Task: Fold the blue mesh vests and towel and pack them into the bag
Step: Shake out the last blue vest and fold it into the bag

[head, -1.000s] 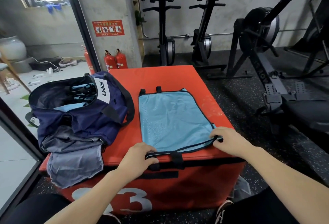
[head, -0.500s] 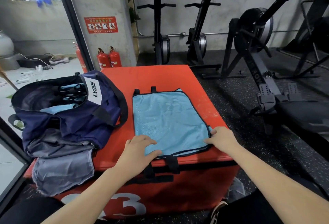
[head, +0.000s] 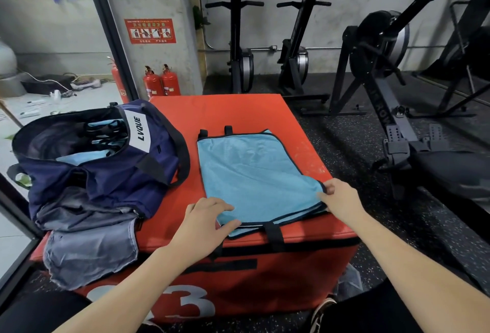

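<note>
A light blue mesh vest (head: 254, 173) with black trim lies flat, folded over, on the red padded box (head: 225, 110). My left hand (head: 204, 221) pinches its near left corner between thumb and fingers. My right hand (head: 339, 197) pinches the near right corner at the black trim. A navy bag (head: 106, 173) marked LVQUE stands open on the box's left side, with more blue mesh fabric (head: 106, 134) inside. A grey towel (head: 90, 250) hangs over the box's front left edge, partly under the bag.
Rowing machines (head: 384, 67) stand on the dark speckled floor to the right and behind the box. Red fire extinguishers (head: 161, 83) stand by a concrete pillar behind. A glass door frame runs along the left. My shoe (head: 320, 311) shows below the box.
Both hands let go of the vest's black straps at the box's front edge and shifted up onto its near corners. The camera view drifted slightly.
</note>
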`<state>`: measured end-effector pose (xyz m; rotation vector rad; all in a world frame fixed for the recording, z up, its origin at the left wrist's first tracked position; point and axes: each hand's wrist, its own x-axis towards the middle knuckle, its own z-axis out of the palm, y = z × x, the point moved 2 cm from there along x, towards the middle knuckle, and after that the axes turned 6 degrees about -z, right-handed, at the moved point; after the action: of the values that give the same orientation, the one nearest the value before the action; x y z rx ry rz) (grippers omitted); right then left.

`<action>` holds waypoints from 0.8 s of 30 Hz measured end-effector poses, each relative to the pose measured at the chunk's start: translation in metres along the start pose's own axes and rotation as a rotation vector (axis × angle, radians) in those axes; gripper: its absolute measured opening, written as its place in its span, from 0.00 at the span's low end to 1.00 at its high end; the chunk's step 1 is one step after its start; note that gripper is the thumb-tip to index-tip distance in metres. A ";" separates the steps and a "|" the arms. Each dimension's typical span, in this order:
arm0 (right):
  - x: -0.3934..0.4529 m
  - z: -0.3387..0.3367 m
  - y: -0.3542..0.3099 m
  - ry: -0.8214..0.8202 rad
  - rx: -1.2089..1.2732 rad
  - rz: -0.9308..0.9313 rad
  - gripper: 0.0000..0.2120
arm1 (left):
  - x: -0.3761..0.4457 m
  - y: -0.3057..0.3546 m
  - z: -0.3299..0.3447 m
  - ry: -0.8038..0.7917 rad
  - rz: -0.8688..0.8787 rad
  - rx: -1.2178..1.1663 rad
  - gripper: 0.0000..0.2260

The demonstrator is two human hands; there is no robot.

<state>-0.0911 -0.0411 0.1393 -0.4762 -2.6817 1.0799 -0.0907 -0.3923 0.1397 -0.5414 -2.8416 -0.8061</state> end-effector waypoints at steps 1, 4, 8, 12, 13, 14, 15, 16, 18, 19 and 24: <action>-0.001 0.003 0.003 -0.015 -0.053 -0.025 0.13 | -0.001 0.000 0.001 -0.017 0.007 0.000 0.19; -0.002 0.007 0.003 -0.023 -0.107 -0.075 0.17 | -0.004 0.000 0.003 -0.080 0.038 0.024 0.21; -0.002 0.010 0.004 -0.028 -0.202 -0.172 0.12 | -0.006 -0.001 0.002 -0.158 0.044 0.048 0.22; -0.008 0.011 0.003 -0.022 -0.471 -0.278 0.08 | -0.008 -0.002 -0.001 -0.169 0.031 -0.019 0.19; -0.009 0.011 0.002 0.006 -0.568 -0.345 0.08 | -0.008 0.000 -0.002 -0.149 0.028 -0.042 0.18; -0.007 0.013 0.004 0.012 -0.647 -0.438 0.10 | -0.009 0.001 -0.004 -0.130 0.015 -0.069 0.16; -0.007 0.013 0.003 -0.005 -0.711 -0.530 0.13 | -0.008 0.003 -0.006 -0.120 -0.008 -0.096 0.14; -0.006 0.012 0.004 -0.033 -0.771 -0.610 0.14 | -0.008 0.003 -0.007 -0.121 -0.035 -0.115 0.13; -0.004 0.010 0.008 -0.143 -0.770 -0.671 0.12 | -0.009 0.001 -0.010 -0.133 -0.076 -0.120 0.11; -0.004 0.006 0.009 -0.201 -0.730 -0.633 0.11 | -0.009 0.001 -0.011 -0.130 -0.083 -0.110 0.11; -0.012 -0.003 0.016 -0.318 -0.584 -0.505 0.15 | -0.016 0.002 -0.005 -0.082 -0.158 -0.101 0.16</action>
<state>-0.0760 -0.0324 0.1291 0.3214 -3.1160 0.2388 -0.0747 -0.3988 0.1414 -0.3732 -2.9613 -0.9801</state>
